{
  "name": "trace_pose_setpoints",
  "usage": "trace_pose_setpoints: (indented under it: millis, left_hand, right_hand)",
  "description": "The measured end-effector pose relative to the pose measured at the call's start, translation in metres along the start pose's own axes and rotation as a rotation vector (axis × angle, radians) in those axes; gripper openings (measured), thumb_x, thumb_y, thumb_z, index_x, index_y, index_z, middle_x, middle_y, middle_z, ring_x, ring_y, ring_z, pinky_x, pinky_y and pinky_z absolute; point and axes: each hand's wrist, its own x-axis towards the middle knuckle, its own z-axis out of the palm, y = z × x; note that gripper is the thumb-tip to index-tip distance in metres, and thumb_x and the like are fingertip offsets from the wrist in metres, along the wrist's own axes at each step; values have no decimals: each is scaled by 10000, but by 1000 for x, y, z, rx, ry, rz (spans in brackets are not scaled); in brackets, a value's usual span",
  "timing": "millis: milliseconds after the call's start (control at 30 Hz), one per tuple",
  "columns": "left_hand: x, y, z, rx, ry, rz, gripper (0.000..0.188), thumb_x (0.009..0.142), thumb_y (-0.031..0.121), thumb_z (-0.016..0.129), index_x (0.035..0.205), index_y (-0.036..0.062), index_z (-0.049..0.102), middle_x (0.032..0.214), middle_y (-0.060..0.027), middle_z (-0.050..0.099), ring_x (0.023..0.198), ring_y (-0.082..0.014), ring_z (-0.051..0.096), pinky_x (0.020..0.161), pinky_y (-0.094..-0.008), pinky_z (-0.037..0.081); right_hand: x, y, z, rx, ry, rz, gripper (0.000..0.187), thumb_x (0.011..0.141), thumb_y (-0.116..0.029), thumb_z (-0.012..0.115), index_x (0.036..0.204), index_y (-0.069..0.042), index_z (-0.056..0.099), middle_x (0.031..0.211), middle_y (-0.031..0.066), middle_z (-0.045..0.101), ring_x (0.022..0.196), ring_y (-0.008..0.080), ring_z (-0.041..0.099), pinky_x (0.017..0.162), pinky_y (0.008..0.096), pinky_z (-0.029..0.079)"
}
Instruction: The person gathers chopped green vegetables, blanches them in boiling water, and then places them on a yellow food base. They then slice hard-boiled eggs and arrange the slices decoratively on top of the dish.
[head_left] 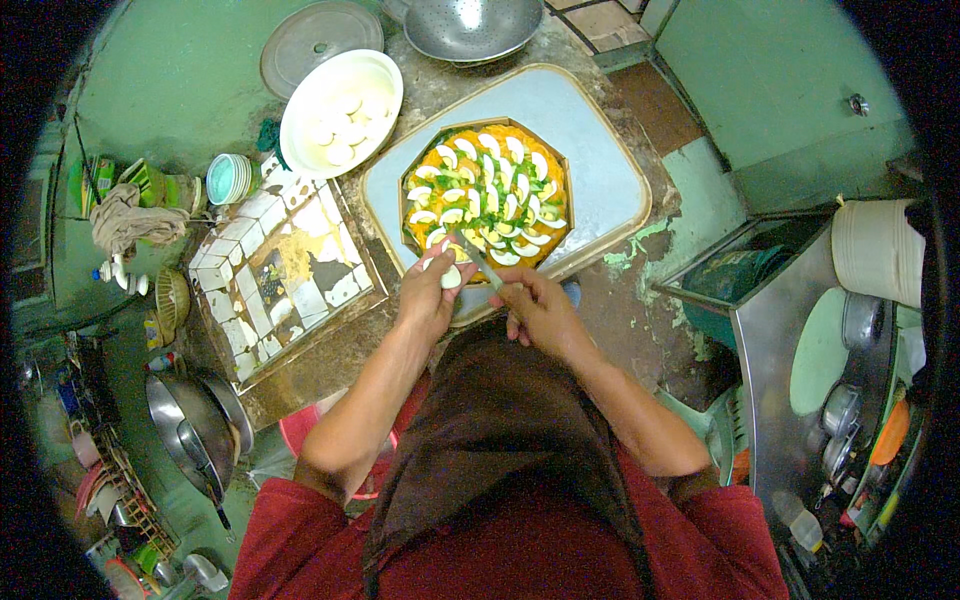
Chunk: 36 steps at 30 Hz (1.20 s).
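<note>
My left hand [425, 292] is closed around a peeled boiled egg [449, 277], with a cut piece showing yellow yolk by the fingertips. A knife [484, 266] is gripped in my right hand [545, 310], its blade angled toward the egg and the near edge of the dish. Just beyond both hands sits an octagonal dish of orange food [480, 137], topped with many egg slices and chopped greens. This dish rests on a pale blue tray [607, 182] with a tan rim. Several peeled eggs [341, 152] lie in a white oval basin [297, 112] at the far left.
A perforated metal colander [470, 28] and a round grey lid [315, 40] stand at the back. Left of the tray is a sink with broken tiles [285, 275]; stacked bowls [232, 178] are beside it. A steel counter edge [775, 400] bounds the right.
</note>
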Motion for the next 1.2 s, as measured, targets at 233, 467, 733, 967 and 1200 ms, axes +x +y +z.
trace_pose_setpoints:
  millis: [233,467,733,967,1200]
  left_hand:
    - [-8,12,-14,-75,-93,-38,279,964,75,466,1208,-55,503,1170,-187,587,1085,-292,601,989,-391,508]
    - [16,19,-14,-74,20,-10,297,949,38,486,1242,-11,487,1149,-163,601,1031,-306,622,937,-418,542]
    - [5,19,-14,-160,-146,-37,277,952,49,485,1202,-71,475,1161,-195,576,1106,-333,588,982,-432,513]
    - [22,10,10,-208,-44,-129,340,950,64,511,1255,-69,442,1207,-200,556,1116,-347,584,973,-448,516]
    - [6,22,13,39,-122,-65,338,961,150,542,1276,30,530,1199,-126,571,1042,-262,612,844,-370,566]
  right_hand:
    - [3,29,14,-413,152,-549,281,920,-130,598,1189,-51,613,894,90,642,779,182,600,719,314,488]
    - [39,20,19,-175,152,-216,268,938,-127,574,1194,-52,600,885,91,649,678,146,621,583,275,464]
    - [1,5,21,-349,114,-467,273,932,-120,582,1196,-58,601,929,102,645,724,160,606,659,294,487]
    - [22,6,-6,-606,268,-513,263,955,-182,519,1152,-43,623,957,171,669,828,293,670,770,407,524]
    - [6,-19,-14,144,10,24,332,993,-177,484,1278,-8,512,965,89,671,515,94,552,407,221,413]
